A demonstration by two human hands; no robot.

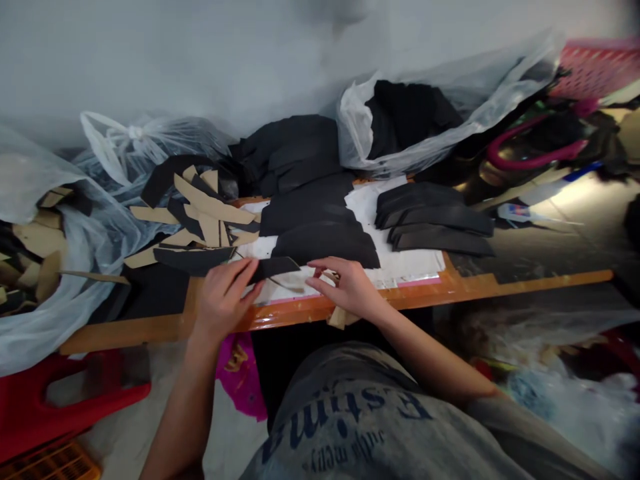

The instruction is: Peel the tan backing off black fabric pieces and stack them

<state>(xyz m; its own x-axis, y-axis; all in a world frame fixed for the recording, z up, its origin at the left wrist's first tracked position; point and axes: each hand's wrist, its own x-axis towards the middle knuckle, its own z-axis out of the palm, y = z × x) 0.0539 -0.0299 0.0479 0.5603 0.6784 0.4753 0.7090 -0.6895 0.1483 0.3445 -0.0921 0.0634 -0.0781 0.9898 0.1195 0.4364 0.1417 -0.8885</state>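
- Pale wall [200,60] behind; brown-edged bench [465,288], white sheet [415,264] on top.
- Left hand [225,297] pinches black strip [277,268] over sheet, near front edge.
- Right hand [350,287]: thumb and forefinger parted by strip's tip; tan scrap [338,317] under palm, can't tell if gripped.
- Step, likely: handling one strip; next probably needs right fingertips on its tip.
- Black stack [325,237] behind, offcuts [215,203] left.

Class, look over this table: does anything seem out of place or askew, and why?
Yes: the tan and black strips lie crisscrossed in a heap, odd beside the neatly overlapped black pieces. A tan scrap also juts past the table's front edge below the right hand; I can't tell whether it is held.
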